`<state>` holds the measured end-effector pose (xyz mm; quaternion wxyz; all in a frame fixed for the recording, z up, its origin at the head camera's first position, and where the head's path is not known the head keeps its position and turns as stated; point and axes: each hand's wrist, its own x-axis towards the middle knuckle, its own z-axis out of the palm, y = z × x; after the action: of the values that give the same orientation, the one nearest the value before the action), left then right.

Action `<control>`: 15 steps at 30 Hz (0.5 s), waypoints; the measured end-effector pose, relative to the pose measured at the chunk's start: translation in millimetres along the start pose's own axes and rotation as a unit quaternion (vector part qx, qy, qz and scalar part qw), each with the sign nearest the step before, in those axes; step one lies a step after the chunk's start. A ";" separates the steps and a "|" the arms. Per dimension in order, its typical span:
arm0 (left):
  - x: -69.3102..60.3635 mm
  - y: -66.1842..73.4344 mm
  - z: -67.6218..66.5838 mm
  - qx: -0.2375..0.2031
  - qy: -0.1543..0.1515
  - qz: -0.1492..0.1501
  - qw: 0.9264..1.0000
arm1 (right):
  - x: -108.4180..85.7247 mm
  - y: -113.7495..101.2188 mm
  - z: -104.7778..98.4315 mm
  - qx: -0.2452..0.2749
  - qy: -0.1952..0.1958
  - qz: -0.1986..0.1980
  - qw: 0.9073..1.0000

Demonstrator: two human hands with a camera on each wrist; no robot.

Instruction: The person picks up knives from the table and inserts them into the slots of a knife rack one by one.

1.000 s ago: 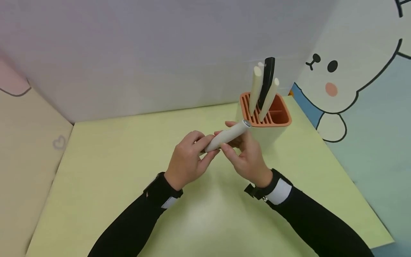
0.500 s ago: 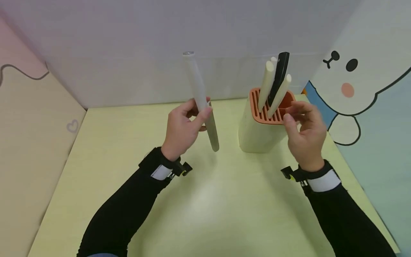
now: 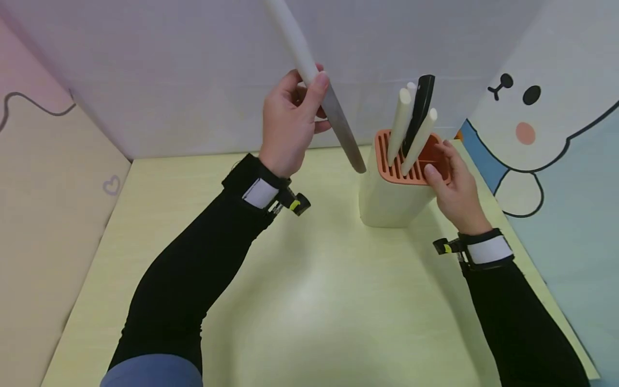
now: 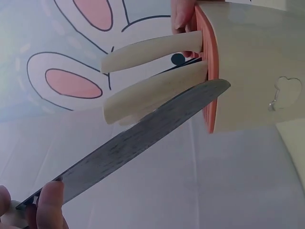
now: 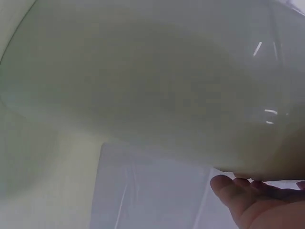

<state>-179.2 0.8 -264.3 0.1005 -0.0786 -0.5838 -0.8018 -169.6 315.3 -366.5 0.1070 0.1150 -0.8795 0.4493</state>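
My left hand [image 3: 292, 121] holds a kitchen knife [image 3: 344, 131] at the lower end of its white handle, thumb on the near side. The blade slants down to the right, its tip just left of the knife block's top in the head view. In the left wrist view the blade [image 4: 147, 129] crosses in front of the knife block [image 4: 257, 62]. This block [image 3: 389, 207] is cream with an orange slotted top, upright on the table. My right hand [image 3: 459, 193] grips its right end at the rim; part of the fingers is hidden behind it.
Several knives stand in the slots: white handles [image 3: 400, 126] and one black handle [image 3: 419, 113]. An open orange compartment [image 3: 432, 153] lies at the block's right. The pale yellow table [image 3: 309, 301] meets walls behind and at both sides.
Both hands were together on the knife, handle toward the right. My left hand then lifted it alone, handle up, and moved higher with the blade tilting right. My right hand moved onto the knife block.
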 end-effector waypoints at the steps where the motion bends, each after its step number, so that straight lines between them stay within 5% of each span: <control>1: 0.6 3.0 3.6 -0.001 0.001 -0.001 1.000 | -0.1 3.8 0.5 -0.004 -0.004 0.007 1.000; 6: 3.0 13.2 16.7 0.001 0.011 -0.007 1.000 | -3.9 12.7 2.3 -0.012 -0.027 0.025 0.999; 15: 15.8 6.5 20.6 0.033 0.030 0.006 0.999 | -6.3 13.8 5.4 0.014 -0.048 0.008 0.999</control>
<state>-192.7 17.4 -248.2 0.1254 -0.0542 -0.6061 -0.7835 -168.2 319.4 -382.0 0.0597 0.1307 -0.8781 0.4565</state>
